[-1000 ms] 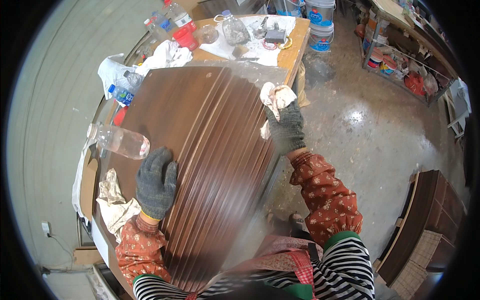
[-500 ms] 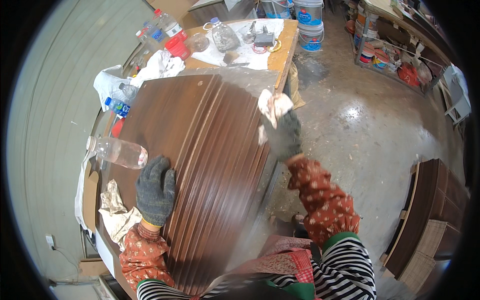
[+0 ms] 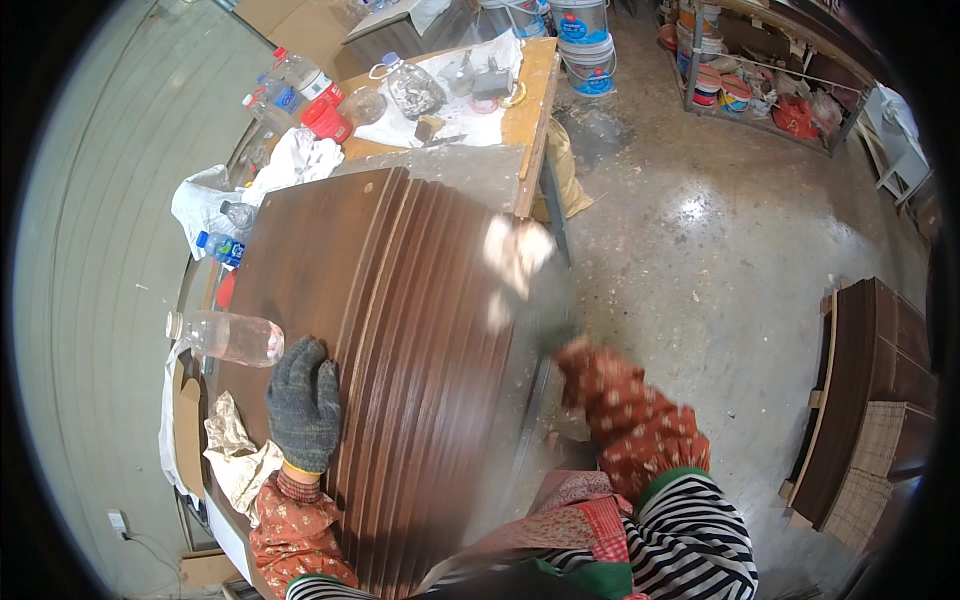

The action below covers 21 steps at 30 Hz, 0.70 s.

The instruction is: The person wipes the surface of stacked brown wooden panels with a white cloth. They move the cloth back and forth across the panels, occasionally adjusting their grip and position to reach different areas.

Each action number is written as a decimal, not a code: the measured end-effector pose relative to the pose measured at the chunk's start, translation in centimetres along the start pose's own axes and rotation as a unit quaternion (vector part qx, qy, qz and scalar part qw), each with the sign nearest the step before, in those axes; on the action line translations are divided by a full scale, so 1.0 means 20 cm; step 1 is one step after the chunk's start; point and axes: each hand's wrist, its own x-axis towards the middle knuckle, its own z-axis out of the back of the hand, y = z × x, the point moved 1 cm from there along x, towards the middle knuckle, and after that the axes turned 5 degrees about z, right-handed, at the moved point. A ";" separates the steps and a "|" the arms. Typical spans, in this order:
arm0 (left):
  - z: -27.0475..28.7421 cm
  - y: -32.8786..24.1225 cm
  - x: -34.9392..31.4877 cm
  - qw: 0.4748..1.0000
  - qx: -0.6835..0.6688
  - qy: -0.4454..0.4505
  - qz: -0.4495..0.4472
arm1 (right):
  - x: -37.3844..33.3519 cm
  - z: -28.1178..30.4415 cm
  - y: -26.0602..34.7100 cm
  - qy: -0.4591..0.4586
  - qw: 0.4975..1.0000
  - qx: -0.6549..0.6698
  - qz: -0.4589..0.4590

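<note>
A dark brown wooden panel [image 3: 305, 255] with long raised ridges [image 3: 420, 380] along its right part lies in front of me. On its smooth left part rests my left hand [image 3: 303, 408], in a dark grey knit glove, fingers laid flat and holding nothing. My right hand [image 3: 545, 308], gloved too and smeared by motion, grips a crumpled white cloth [image 3: 520, 252] with brownish stains at the panel's right edge. Just beyond my left fingers lies a clear plastic bottle [image 3: 228, 337] on its side. A stained cream rag [image 3: 238, 455] sits left of that wrist.
Behind the panel, a wooden table [image 3: 540, 85] bears a white sheet, a jug [image 3: 413, 88], a red cup [image 3: 326, 120] and several bottles. Paint buckets [image 3: 588, 62] stand on the floor beyond. Dark brown furniture [image 3: 860, 350] stands at right, a loaded shelf [image 3: 770, 60] at far right.
My right hand has swept the white cloth toward me along the panel's right edge. My left hand stays flat on the panel. The whole view has shifted slightly.
</note>
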 end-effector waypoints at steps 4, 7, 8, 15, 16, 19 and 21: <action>0.01 -0.01 0.00 1.000 -0.003 0.003 -0.006 | 0.18 0.01 -0.06 0.045 0.951 0.010 -0.306; 0.02 -0.02 0.00 1.000 0.003 0.011 0.011 | 0.07 0.17 0.15 0.070 0.892 0.269 -0.357; 0.02 -0.02 0.01 1.000 0.004 0.000 -0.003 | 0.00 0.18 0.24 0.062 0.910 0.262 -0.317; 0.00 0.01 -0.01 1.000 0.010 -0.005 -0.020 | -0.15 -0.07 -0.01 -0.044 0.975 0.075 -0.206; 0.00 0.01 -0.01 1.000 0.010 -0.006 -0.021 | -0.08 -0.12 -0.14 -0.017 0.956 0.057 -0.286; 0.00 0.01 -0.01 1.000 0.016 -0.004 -0.024 | 0.07 -0.16 -0.32 0.032 0.906 0.078 -0.415; 0.00 0.00 -0.01 1.000 0.017 0.000 -0.017 | 0.07 -0.12 -0.21 0.006 0.908 0.071 -0.413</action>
